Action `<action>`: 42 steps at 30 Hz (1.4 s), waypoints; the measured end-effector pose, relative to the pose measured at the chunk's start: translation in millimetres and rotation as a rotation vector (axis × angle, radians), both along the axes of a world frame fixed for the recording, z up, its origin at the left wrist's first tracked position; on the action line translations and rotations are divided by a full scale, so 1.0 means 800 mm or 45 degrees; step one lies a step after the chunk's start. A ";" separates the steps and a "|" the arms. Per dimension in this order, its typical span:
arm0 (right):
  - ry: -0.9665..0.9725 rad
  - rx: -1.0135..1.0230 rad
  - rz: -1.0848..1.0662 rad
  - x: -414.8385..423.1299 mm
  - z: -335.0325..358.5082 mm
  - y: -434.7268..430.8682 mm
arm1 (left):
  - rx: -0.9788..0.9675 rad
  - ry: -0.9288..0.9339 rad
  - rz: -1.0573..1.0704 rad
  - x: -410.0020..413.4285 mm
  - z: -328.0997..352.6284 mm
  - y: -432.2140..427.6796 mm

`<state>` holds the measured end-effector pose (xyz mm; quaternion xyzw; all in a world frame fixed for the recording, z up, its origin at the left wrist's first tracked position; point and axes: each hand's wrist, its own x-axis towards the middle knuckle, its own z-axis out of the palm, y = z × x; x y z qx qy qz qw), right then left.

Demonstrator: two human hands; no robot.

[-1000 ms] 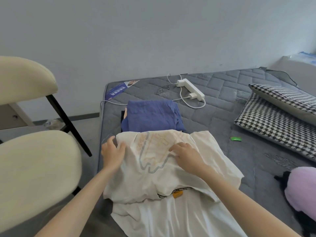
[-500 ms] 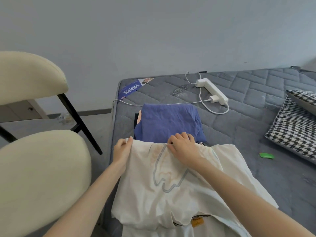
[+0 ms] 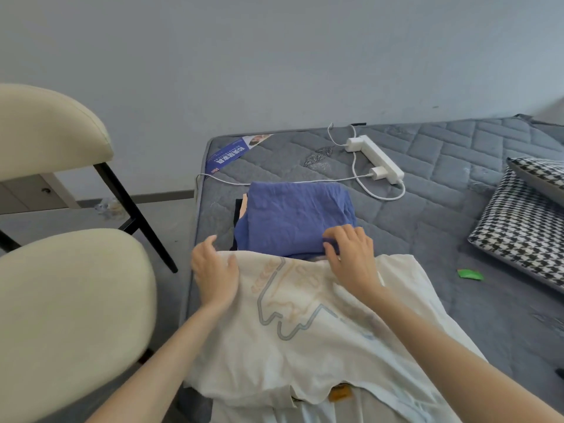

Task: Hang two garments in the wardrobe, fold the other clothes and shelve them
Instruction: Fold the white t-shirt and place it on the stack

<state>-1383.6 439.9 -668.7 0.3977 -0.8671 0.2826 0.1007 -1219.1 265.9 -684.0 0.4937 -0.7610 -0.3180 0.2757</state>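
A white T-shirt (image 3: 305, 340) with a pale outline print lies spread on the grey mattress (image 3: 433, 227) in front of me. Just beyond it sits a folded blue garment (image 3: 293, 215) on top of darker folded clothes. My left hand (image 3: 215, 270) rests palm down on the shirt's far left edge, fingers loosely bent. At the shirt's far edge, my right hand (image 3: 351, 257) has its fingers curled over the blue garment's near right corner, a bit of blue cloth between thumb and fingers.
A cream chair (image 3: 61, 300) stands close on the left beside the mattress edge. A white power strip (image 3: 378, 158) with cables lies behind the blue garment. Houndstooth pillows (image 3: 518, 227) lie at the right, a small green scrap (image 3: 470, 274) near them, a blue leaflet (image 3: 229, 157) at the far corner.
My right hand has moved off the shirt's far edge onto the blue garment's near corner. My left hand has shifted slightly along the shirt's left edge. The view has panned left.
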 end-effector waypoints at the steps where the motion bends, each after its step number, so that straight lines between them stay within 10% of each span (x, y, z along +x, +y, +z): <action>1: -0.029 -0.049 -0.102 -0.009 0.000 0.012 | -0.150 -0.022 -0.131 -0.004 0.000 0.016; 7: -0.528 0.089 -0.735 -0.073 -0.024 0.097 | -0.461 -0.385 -0.820 -0.043 -0.032 0.094; 17: -1.128 0.017 -0.671 -0.108 -0.050 0.134 | -0.350 -0.785 -0.763 -0.043 -0.067 0.104; 26: -0.633 -0.074 -0.862 -0.115 -0.051 0.175 | -0.198 -0.903 -0.751 -0.044 -0.069 0.092; 42: -0.885 0.398 -0.763 -0.077 -0.049 0.251 | -0.145 -0.879 -1.115 -0.032 -0.051 0.150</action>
